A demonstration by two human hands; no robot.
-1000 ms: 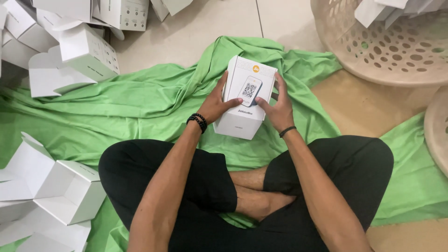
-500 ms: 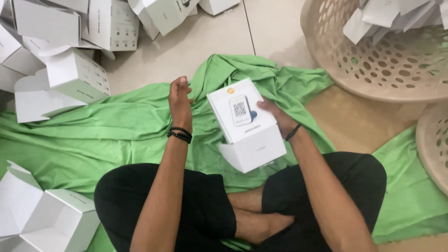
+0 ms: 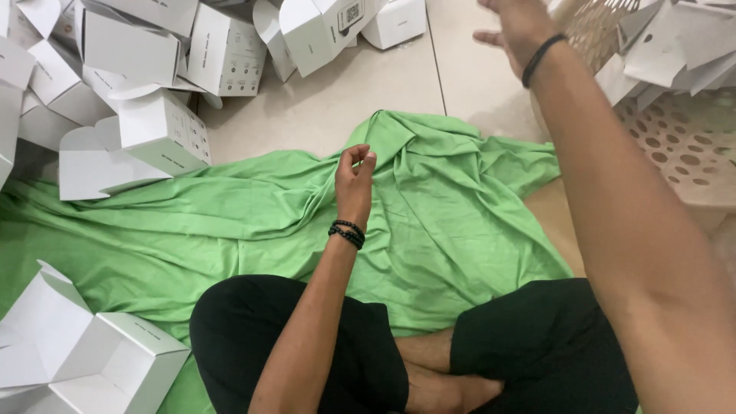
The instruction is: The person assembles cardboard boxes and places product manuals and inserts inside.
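My left hand [image 3: 354, 178] hovers over the green cloth [image 3: 245, 222], fingers loosely curled and holding nothing; a black bead bracelet circles its wrist. My right hand [image 3: 515, 27] is stretched up and to the right, fingers spread and empty, at the rim of a beige perforated basket [image 3: 682, 153]. Its top is cut off by the frame edge. Several white cardboard boxes [image 3: 675, 42] lie in the basket. My crossed legs in black trousers [image 3: 322, 345] rest on the cloth.
A heap of folded white boxes [image 3: 222, 54] lies on the tiled floor at the upper left. Unfolded white boxes [image 3: 84, 356] sit at the lower left on the cloth's edge. Bare beige tile [image 3: 360, 84] shows beyond the cloth.
The white box I held in both hands is gone from them. My right arm has swung up to the basket, and my left hand stays curled above the cloth.
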